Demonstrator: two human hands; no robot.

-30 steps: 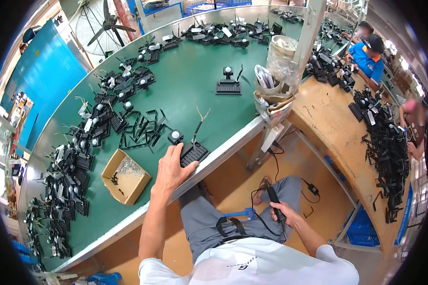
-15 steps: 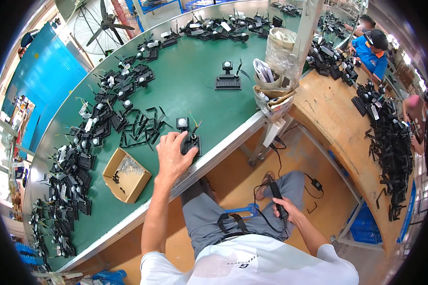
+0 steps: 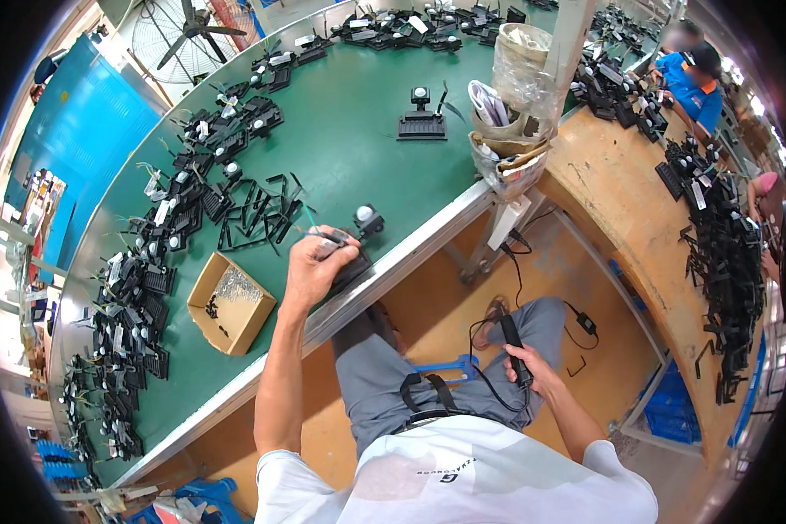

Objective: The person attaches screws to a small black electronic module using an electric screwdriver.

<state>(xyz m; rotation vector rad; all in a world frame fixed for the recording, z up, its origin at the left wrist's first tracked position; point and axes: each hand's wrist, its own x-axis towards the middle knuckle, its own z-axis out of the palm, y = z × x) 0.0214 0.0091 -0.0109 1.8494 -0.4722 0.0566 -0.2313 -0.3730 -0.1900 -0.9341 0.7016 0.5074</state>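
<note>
At the near edge of the green table, my left hand (image 3: 316, 266) is closed around a small black floodlight (image 3: 355, 272). Its white-domed sensor head (image 3: 369, 217) points off to the right, and thin wires stick up by my fingers, which hide part of the body. Over my right thigh, my right hand (image 3: 533, 367) grips a black corded electric screwdriver (image 3: 513, 341). Beyond my left hand lies a loose pile of black metal brackets (image 3: 258, 214). A cardboard box (image 3: 251, 325) with small silver and black screws sits left of my forearm. Another floodlight (image 3: 423, 127) stands farther back.
Heaps of floodlights (image 3: 131, 319) line the far and left table edge. Taped tubs (image 3: 522, 65) hang on a metal post at the right. Past it, a wooden bench (image 3: 624, 188) carries more black parts (image 3: 716, 271); co-workers (image 3: 694, 92) sit beyond. A power cord (image 3: 517, 284) hangs below.
My left hand has closed around the floodlight and turned it, so the sensor head has swung from left to right. My right hand keeps the screwdriver over my thigh.
</note>
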